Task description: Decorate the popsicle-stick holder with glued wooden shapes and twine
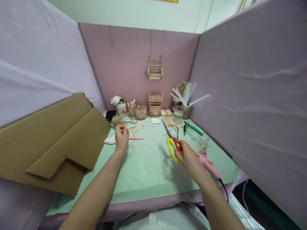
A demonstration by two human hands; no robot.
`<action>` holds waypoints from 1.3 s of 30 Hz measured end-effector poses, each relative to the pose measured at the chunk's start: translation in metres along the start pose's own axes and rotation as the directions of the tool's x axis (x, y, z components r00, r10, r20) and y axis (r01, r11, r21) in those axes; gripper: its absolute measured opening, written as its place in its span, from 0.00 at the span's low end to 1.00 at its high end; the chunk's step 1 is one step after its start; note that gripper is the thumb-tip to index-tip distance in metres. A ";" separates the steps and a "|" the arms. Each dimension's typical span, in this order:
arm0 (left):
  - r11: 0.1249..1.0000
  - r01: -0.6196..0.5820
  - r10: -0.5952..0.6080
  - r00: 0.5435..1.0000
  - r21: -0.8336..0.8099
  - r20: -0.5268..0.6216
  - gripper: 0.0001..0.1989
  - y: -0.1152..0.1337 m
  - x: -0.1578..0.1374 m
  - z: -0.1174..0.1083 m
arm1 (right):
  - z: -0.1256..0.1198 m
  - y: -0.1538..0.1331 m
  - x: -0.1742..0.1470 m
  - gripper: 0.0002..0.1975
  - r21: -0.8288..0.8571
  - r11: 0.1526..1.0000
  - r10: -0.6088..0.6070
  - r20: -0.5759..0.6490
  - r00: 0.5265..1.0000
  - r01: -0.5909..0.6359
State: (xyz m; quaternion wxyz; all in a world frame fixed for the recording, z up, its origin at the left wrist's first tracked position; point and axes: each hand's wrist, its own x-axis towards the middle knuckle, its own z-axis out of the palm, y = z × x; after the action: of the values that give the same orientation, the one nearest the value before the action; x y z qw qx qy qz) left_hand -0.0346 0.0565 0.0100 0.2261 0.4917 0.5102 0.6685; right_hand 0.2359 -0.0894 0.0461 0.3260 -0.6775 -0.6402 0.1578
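Note:
My right hand [188, 155] grips a pair of scissors [170, 135] by its red and yellow handles. The dark blades point up and away over the table. My left hand [122, 137] is closed in a pinch on twine, with a thin strand [134, 135] hanging beside it; the fingertips are partly hidden. Just behind that hand lies the ball of twine [117, 120]. A pink pen-like tool [136, 138] with a thin metal tip and a crumpled white cloth or tissue [109, 140] lie on either side of my left wrist.
Wooden sticks [171, 123], green-handled pliers [195, 129] and a pink glue gun [211, 166] lie to the right. A clear cup [177, 113] and a pot of white glue sticks [187, 110] stand behind. Folded cardboard [55, 137] leans at left. A small stick swing [155, 72] hangs at the back.

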 end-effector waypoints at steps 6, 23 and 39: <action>0.952 0.004 -0.050 0.988 -0.305 -0.145 0.03 0.011 0.018 -0.016 | 0.056 -0.018 0.038 0.15 0.371 0.928 -0.024 0.175 0.984 -0.043; 0.983 -0.124 0.116 0.991 0.136 0.065 0.09 0.048 0.065 -0.022 | 0.091 -0.028 0.023 0.14 -0.319 0.942 -0.047 0.182 0.982 0.104; 0.392 -0.336 -0.158 0.892 0.856 0.422 0.24 -0.024 0.096 -0.019 | 0.093 -0.018 0.027 0.15 -0.320 0.942 -0.058 0.147 0.988 0.103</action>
State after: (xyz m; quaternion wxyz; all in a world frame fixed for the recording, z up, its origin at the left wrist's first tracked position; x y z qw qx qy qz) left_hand -0.0961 0.1343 0.0290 -0.0101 0.6977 0.6985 0.1589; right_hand 0.1669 -0.0420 -0.0053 0.1713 -0.6832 -0.7051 0.0817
